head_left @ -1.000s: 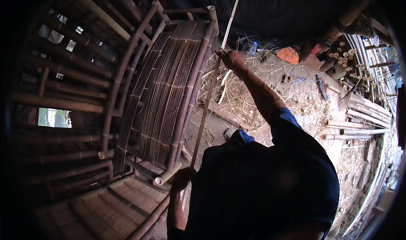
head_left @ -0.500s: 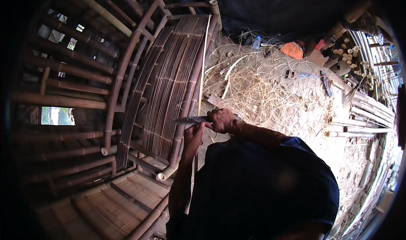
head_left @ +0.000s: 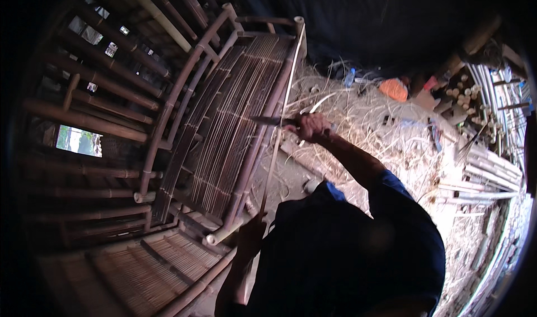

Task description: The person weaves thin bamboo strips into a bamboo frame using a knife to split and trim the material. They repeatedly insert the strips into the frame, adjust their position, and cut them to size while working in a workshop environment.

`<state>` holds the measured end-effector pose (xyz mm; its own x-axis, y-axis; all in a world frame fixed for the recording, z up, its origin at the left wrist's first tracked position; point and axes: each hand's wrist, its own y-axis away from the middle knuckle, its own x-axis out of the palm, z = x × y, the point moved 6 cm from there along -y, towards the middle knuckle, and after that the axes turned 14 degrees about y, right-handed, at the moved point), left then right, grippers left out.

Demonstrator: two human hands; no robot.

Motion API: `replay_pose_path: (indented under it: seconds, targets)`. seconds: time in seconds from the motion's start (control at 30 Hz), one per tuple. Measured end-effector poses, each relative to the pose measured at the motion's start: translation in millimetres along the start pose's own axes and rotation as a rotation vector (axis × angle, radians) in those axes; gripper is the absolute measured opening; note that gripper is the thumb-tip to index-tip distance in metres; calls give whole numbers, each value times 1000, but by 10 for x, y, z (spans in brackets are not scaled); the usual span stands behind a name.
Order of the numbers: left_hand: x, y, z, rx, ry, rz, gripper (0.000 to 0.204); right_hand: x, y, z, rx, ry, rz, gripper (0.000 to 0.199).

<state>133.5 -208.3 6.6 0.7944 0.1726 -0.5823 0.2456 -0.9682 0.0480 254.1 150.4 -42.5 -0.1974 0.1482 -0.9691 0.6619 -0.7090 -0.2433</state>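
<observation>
A knife (head_left: 267, 120) with a broad blade points left from my right hand (head_left: 311, 126), which is closed around its handle. Its blade lies against a long, pale bamboo strip (head_left: 272, 167). Lower down, close to my body, my left hand (head_left: 254, 227) is closed on that strip, its fingers mostly in shadow. The strip runs up past the knife along the edge of a bamboo bench (head_left: 240, 110), whose dark slatted seat is just left of both hands.
Curly bamboo shavings (head_left: 358, 127) cover the ground to the right. Beyond them are an orange object (head_left: 393, 90), a plastic bottle (head_left: 349, 77) and stacked bamboo poles (head_left: 492, 169). Another slatted bamboo piece (head_left: 140, 278) stands at the lower left. Dark cloth (head_left: 358, 26) hangs at the far side.
My right hand has moved the knife away from me along the strip. My left hand has drawn back toward my body, so the hands, close together before, are now well apart.
</observation>
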Motion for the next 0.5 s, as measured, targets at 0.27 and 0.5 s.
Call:
replay_pose_path:
  seconds: [0.27, 0.5]
  targets:
    - [-276, 1195, 142, -471, 312, 277, 40, -268, -829, -1377, 77, -553, -64, 52]
    - [-253, 183, 206, -330, 119, 268, 53, 320, -636, -754, 454, -1550, 284, 42]
